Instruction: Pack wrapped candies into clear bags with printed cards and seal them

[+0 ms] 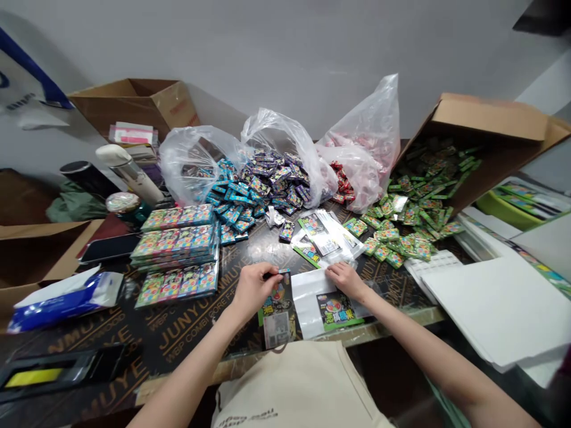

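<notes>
My left hand is pinched at the top of a dark printed sleeve lying at the table's front edge. A small colourful edge, apparently of a blue packet, shows at its fingertips; the rest is hidden. My right hand has its fingers bent over the upper edge of a white-backed plastic bag with a dark, green-edged print. Just beyond it lie several similar printed bags, overlapping. A loose purple packet is left of them.
Blue packets, purple packets and red packets spill from clear bags. Green packets spill from a tipped carton. Stacked packet sets, a phone and bottles stand left; white sheets lie right.
</notes>
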### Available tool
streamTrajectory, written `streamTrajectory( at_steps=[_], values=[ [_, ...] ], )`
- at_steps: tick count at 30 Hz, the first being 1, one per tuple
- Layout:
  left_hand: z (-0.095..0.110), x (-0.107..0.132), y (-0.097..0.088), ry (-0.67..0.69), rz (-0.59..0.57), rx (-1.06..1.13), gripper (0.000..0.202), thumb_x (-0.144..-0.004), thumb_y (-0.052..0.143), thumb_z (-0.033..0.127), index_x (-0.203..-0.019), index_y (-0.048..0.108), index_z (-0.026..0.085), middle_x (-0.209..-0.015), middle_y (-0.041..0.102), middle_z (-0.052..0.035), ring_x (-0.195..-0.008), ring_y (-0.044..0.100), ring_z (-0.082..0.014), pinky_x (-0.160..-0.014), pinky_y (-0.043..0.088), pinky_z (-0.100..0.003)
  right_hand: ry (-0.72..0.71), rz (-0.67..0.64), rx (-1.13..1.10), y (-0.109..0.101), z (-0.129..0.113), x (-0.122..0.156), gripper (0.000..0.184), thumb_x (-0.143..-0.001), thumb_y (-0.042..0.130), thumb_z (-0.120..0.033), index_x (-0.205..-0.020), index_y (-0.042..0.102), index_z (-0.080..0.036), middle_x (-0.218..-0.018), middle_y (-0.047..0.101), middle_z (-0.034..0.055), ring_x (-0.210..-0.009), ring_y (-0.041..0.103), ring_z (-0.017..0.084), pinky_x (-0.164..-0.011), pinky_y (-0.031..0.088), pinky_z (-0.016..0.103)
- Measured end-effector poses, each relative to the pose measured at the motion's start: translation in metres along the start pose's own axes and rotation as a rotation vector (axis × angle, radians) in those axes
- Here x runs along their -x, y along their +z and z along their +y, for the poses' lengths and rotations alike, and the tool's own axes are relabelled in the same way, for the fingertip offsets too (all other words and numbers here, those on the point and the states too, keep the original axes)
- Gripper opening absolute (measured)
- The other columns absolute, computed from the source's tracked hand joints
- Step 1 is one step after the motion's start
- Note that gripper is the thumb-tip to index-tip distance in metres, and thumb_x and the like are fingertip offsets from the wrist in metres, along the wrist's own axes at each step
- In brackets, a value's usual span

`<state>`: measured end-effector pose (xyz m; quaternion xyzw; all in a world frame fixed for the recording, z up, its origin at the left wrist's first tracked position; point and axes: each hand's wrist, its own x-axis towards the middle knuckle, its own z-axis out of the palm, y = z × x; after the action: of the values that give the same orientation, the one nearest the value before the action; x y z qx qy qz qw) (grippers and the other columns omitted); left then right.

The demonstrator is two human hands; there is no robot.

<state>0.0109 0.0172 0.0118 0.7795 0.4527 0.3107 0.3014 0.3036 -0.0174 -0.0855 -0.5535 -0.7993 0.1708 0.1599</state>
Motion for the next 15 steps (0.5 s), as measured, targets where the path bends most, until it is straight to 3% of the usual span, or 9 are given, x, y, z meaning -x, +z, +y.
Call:
streamTrajectory(
  at_steps=[5, 10, 13, 15],
  values=[
    [0.002, 0.004, -0.002, -0.009, -0.01, 0.036, 0.002, -0.07, 0.063, 0.017, -0.069, 0.063, 0.016, -0.078, 0.068, -0.0053, -0.074, 0.062, -0.0174, -0.071, 0.047, -0.029, 0.088, -0.044, -0.11, -0.006, -0.003, -0.002, 0.012, -0.075, 0.047, -0.012, -0.074, 0.058, -0.015, -0.079, 0.059, 0.0082, -0.077, 0.052, 0.019, -0.071, 0.038, 0.031],
    [0.0, 0.008, -0.011, -0.015, -0.057, 0.151, 0.007, -0.074, 0.058, 0.014, -0.075, 0.065, 0.016, -0.085, 0.067, -0.0051, -0.081, 0.061, -0.0171, -0.077, 0.046, -0.03, 0.194, -0.147, -0.265, -0.035, -0.003, -0.026, 0.011, -0.072, 0.051, -0.019, -0.063, 0.055, -0.014, -0.059, 0.058, 0.0022, -0.056, 0.053, 0.015, -0.055, 0.039, 0.024],
    [-0.004, 0.011, -0.015, -0.03, -0.094, 0.25, 0.015, -0.076, 0.054, 0.012, -0.08, 0.067, 0.017, -0.086, 0.067, -0.0053, -0.083, 0.061, -0.0169, -0.079, 0.046, -0.031, 0.2, -0.087, -0.418, -0.057, -0.035, -0.046, 0.016, -0.078, 0.05, -0.028, -0.071, 0.054, -0.015, -0.076, 0.063, 0.0054, -0.077, 0.058, 0.018, -0.066, 0.042, 0.026],
    [-0.008, 0.013, -0.014, -0.076, -0.076, 0.298, 0.014, -0.075, 0.055, 0.012, -0.081, 0.066, 0.017, -0.086, 0.068, -0.0057, -0.083, 0.062, -0.0177, -0.079, 0.047, -0.032, 0.15, -0.101, -0.686, -0.069, -0.07, -0.061, 0.017, -0.078, 0.053, -0.033, -0.074, 0.054, -0.016, -0.09, 0.063, 0.0066, -0.094, 0.056, 0.02, -0.077, 0.041, 0.027]
  ],
)
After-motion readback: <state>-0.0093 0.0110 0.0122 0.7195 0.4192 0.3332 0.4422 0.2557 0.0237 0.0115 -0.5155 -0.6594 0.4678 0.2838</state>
